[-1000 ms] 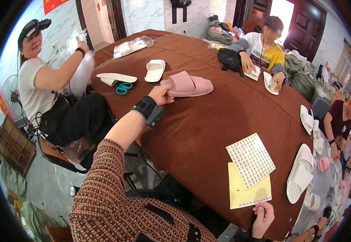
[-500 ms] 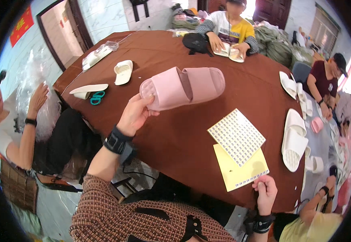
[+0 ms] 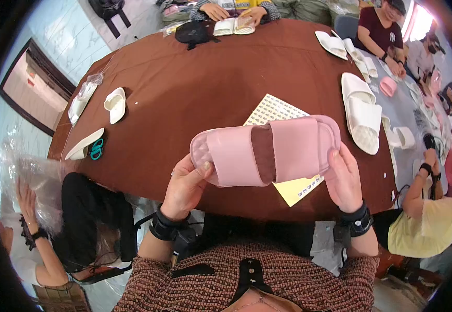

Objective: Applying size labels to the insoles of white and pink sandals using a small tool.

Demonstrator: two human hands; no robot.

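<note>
A pair of pink slippers [image 3: 236,156], set toe to toe, is held level above the table's near side. My left hand [image 3: 185,186] grips the left end, thumb on the bumpy insole. My right hand [image 3: 345,179] closes around the right end, thumb on top. Whether the right fingers also hold a sticker cannot be seen. Beneath the slippers lie a sheet of small printed stickers [image 3: 275,107] and a yellow sheet [image 3: 290,195] with a row of labels, both partly covered by them.
The table has a brown cloth [image 3: 184,99]. White slippers [image 3: 362,112] lie at its right edge; a white slipper [image 3: 115,105] and teal-handled scissors [image 3: 96,149] are at the left. Across the table, a person's hands [image 3: 257,14] hold white slippers. Another person handles clear plastic bags [image 3: 41,192].
My right hand has left the yellow sheet and taken hold of the slippers' right end. The slippers have come nearer and to the right, over the sheets. My view has tilted down.
</note>
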